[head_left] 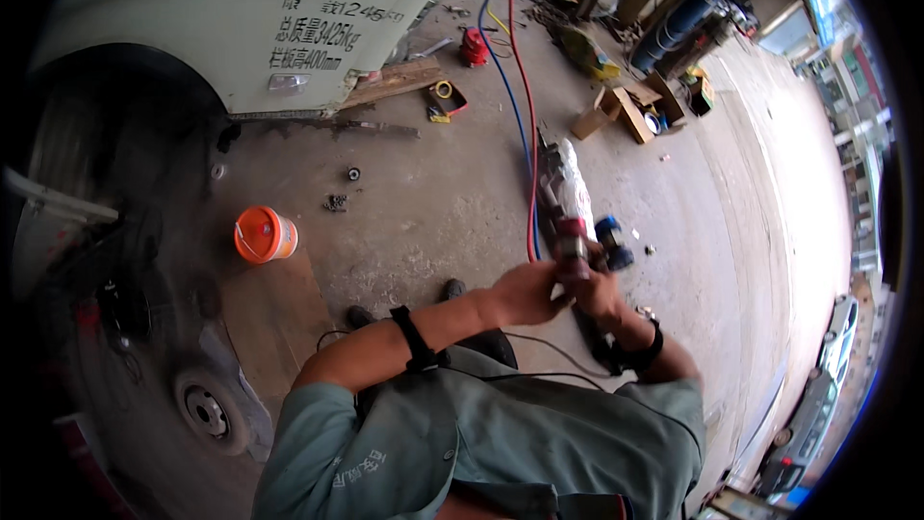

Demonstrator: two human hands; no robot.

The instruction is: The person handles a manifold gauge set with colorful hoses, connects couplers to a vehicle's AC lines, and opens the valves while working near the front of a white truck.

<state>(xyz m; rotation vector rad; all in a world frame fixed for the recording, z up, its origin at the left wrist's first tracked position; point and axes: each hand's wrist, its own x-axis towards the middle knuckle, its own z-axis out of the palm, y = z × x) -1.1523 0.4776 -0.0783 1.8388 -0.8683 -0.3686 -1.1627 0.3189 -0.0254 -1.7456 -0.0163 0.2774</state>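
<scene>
Both hands meet over the ground in front of me, at the near end of a red regulator-like fitting point(573, 246) with round ends and a metal middle. My left hand point(532, 294) is closed against its lower end from the left, its fingertips partly hidden. From the right, my right hand point(602, 295) curls round the same end; some of its fingers are covered. Right beside it sits a similar blue fitting point(610, 236). Beyond them lies a long piece in silvery-white wrapping point(575, 188). A red hose point(528, 87) and a blue hose point(513, 96) run up to this spot.
A pale truck body point(241, 19) stands at the upper left, a loose wheel point(205, 411) below it. An orange bucket point(266, 235) stands by a brown board point(277, 318). Cardboard boxes point(630, 114) and a dark gas cylinder point(679, 24) are at the far right. Thin black cables point(539, 342) cross near my body.
</scene>
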